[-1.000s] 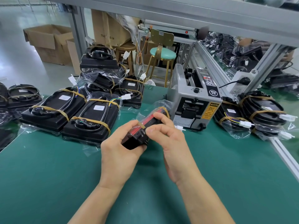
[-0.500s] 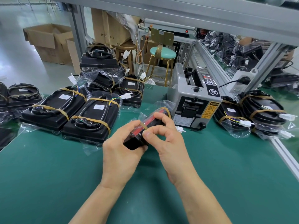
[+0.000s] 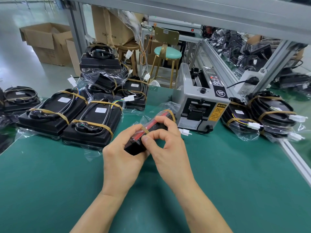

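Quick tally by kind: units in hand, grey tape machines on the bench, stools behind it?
Red-and-black unit, held by left hand and right hand: 1
Grey tape machine: 1
Stools: 2 (wooden stool, green-seated stool)
Total: 4

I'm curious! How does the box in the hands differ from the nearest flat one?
The held box is tilted, showing a red side; the flat box shows black with a white label. The left hand and right hand grip the held box; the flat box rests on the mat. Both wear tan bands.
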The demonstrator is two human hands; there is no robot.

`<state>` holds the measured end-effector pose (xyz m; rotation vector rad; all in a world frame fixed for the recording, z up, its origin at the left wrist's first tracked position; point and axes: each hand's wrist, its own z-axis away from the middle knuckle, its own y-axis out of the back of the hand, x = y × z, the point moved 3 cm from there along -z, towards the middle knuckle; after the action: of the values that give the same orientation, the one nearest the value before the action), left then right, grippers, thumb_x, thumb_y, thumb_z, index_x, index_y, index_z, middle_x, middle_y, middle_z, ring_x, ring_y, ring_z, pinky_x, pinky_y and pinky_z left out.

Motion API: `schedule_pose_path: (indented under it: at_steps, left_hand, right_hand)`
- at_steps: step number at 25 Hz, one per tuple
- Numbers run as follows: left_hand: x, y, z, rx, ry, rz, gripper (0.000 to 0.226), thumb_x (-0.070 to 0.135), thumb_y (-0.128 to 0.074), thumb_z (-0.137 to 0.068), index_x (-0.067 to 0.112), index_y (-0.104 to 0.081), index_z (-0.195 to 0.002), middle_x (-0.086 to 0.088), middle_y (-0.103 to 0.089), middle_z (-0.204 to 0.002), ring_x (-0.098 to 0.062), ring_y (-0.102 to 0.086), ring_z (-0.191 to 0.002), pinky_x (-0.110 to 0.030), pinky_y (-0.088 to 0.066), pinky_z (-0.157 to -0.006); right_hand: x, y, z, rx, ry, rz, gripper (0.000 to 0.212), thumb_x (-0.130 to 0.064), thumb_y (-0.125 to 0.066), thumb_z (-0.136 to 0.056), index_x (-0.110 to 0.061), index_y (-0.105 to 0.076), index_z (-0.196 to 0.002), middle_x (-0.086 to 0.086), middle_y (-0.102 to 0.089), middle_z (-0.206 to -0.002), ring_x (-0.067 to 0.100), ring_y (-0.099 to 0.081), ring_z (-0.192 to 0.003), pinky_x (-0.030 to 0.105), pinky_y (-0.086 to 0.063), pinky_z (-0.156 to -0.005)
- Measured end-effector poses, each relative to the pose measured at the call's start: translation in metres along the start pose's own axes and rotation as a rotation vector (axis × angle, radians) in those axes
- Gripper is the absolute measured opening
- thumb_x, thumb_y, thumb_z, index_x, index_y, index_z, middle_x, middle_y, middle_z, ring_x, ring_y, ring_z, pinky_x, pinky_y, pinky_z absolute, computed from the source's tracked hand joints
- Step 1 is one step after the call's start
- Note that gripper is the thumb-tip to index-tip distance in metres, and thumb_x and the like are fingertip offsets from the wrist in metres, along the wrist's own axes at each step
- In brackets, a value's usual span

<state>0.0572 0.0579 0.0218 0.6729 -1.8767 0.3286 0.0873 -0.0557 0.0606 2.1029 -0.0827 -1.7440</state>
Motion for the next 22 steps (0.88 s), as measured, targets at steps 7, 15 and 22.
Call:
schedule_pose_path:
  at_steps: [7, 15, 22]
  left_hand:
    - [0.0003, -0.0001, -0.0006, 0.000, -0.008, 0.008, 0.068, -0.008, -0.079, -0.060, 0.043, -0.063, -0.101, 0.016, -0.070, -0.100, 0.003, -0.065, -0.093, -0.008, -0.046, -0.081]
    - [0.0001, 0.0006, -0.0020, 0.001, -0.012, 0.014, 0.072, -0.007, -0.079, -0.060, 0.054, -0.063, -0.095, 0.024, -0.069, -0.097, 0.003, -0.065, -0.091, -0.007, -0.045, -0.079]
    - [-0.0031, 0.0001, -0.0019, -0.007, -0.015, 0.018, 0.072, -0.010, -0.080, -0.059, 0.047, -0.063, -0.100, 0.023, -0.069, -0.098, 0.002, -0.066, -0.092, -0.007, -0.045, -0.080]
  right_hand:
    - [0.0011, -0.0020, 0.0029, 0.033, 0.030, -0.054, 0.022, -0.019, -0.066, -0.088, -0.027, -0.063, -0.069, -0.022, -0.046, -0.129, 0.001, -0.034, -0.131, 0.036, -0.024, -0.114]
    - [0.0016, -0.0043, 0.0000, 0.043, 0.033, -0.025, 0.024, -0.019, -0.065, -0.088, -0.029, -0.059, -0.067, -0.023, -0.046, -0.125, 0.001, -0.036, -0.129, 0.039, -0.025, -0.113]
    - [0.0015, -0.0013, -0.0013, 0.007, 0.020, -0.053, 0.023, -0.018, -0.064, -0.089, -0.029, -0.059, -0.069, -0.024, -0.046, -0.123, 0.000, -0.036, -0.129, 0.045, -0.022, -0.114]
